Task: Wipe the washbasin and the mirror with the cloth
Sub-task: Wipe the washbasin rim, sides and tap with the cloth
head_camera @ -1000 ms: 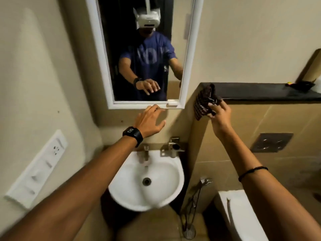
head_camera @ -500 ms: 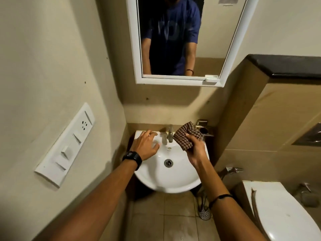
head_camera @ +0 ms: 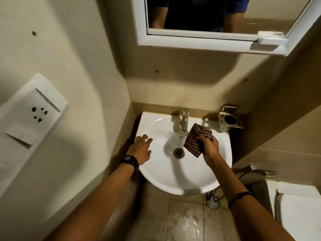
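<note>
Brown-and-cream checked cloth (head_camera: 194,141); white washbasin (head_camera: 182,180); white-framed mirror (head_camera: 191,40); beige walls (head_camera: 69,49)

The mirror (head_camera: 217,14) is cut off by the top edge; only its lower strip shows, reflecting a person's torso and arms with nothing above. The right hand (head_camera: 209,146) covers part of the checked cloth (head_camera: 193,143). The toilet (head_camera: 298,211) runs off the right edge. The switch panel (head_camera: 26,119) is clipped at the left edge. Both forearms leave the bottom edge.
</note>
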